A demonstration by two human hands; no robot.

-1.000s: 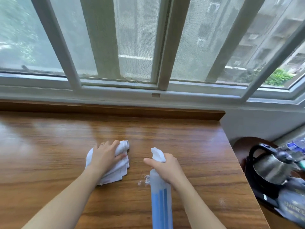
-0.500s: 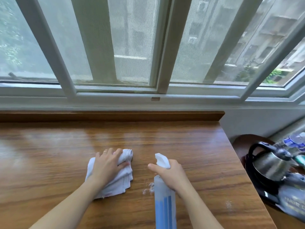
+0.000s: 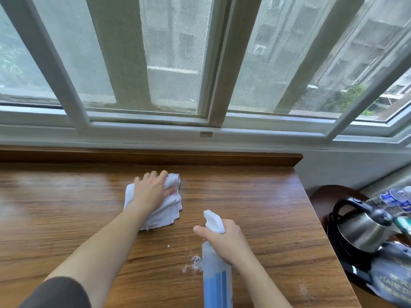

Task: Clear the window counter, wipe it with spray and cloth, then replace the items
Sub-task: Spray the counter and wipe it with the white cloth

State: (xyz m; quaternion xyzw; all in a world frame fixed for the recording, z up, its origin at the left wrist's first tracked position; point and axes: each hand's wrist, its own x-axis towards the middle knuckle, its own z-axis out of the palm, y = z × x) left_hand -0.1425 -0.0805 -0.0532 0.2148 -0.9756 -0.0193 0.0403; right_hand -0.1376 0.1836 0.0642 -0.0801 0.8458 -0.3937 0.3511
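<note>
The wooden window counter (image 3: 255, 203) runs under the window. My left hand (image 3: 151, 190) presses flat on a folded white cloth (image 3: 164, 214) near the counter's back middle, fingers curled over its far edge. My right hand (image 3: 226, 241) grips the neck of a spray bottle (image 3: 216, 281) with a white nozzle and blue liquid, held upright above the counter's front. White spray foam (image 3: 193, 264) lies on the wood just left of the bottle, and a smaller patch sits at the front right.
A raised wooden lip (image 3: 155, 155) backs the counter below the white window frame (image 3: 211, 127). Right of the counter's edge, a lower round table holds a steel kettle (image 3: 360, 227), plastic water bottles (image 3: 395, 200) and a blue bag (image 3: 391, 283).
My left hand has slid the cloth away from me toward the window. My right hand with the spray bottle stays near the same spot.
</note>
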